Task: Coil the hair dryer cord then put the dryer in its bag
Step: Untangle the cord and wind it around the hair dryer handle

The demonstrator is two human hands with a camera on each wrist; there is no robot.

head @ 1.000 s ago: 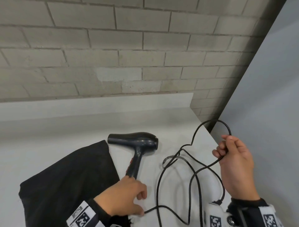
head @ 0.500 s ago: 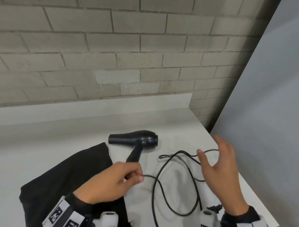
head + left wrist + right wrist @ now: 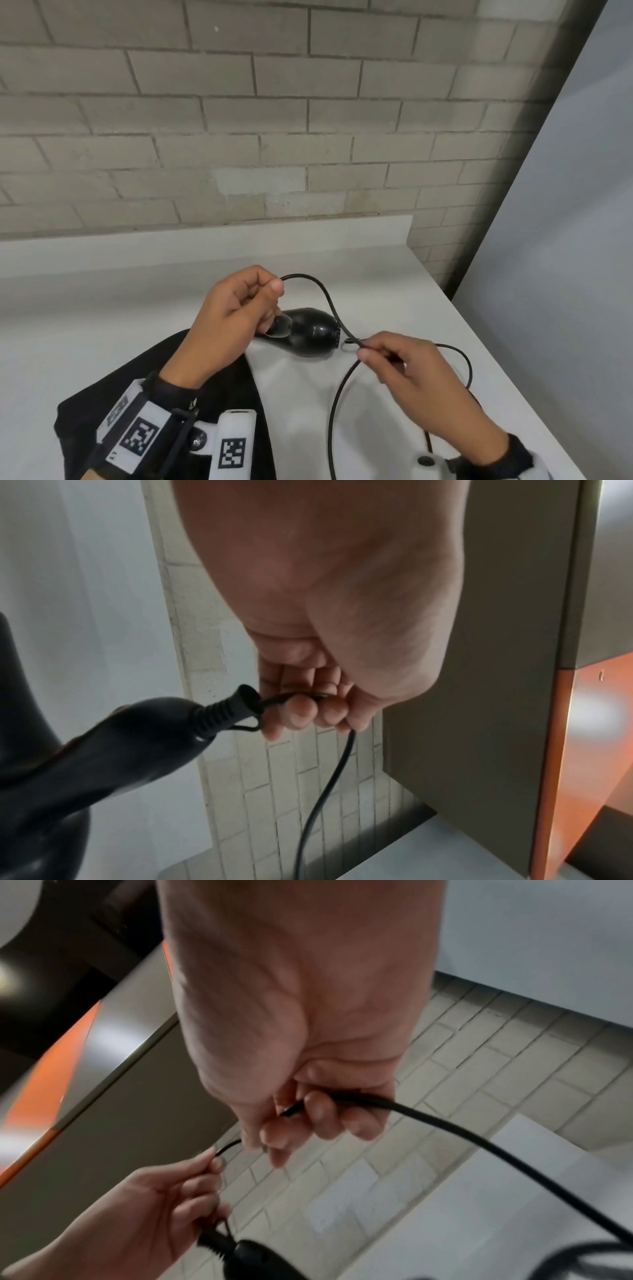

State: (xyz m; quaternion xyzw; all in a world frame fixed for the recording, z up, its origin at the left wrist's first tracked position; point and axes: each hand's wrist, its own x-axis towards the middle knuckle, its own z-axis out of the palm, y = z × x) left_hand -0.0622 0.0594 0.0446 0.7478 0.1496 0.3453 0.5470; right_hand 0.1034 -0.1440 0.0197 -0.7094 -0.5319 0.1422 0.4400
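While the left hand (image 3: 236, 318) pinches the cord (image 3: 322, 294) right by the dryer's strain relief, fingers curled round it, the hair dryer (image 3: 310, 330) hangs lifted over the counter (image 3: 394, 281), near its back-right area. Right hand (image 3: 421, 380) pinches the same cord further along, just right of the dryer; a loose loop trails toward the right edge. Black bag (image 3: 239, 411) lies flat, front-left.
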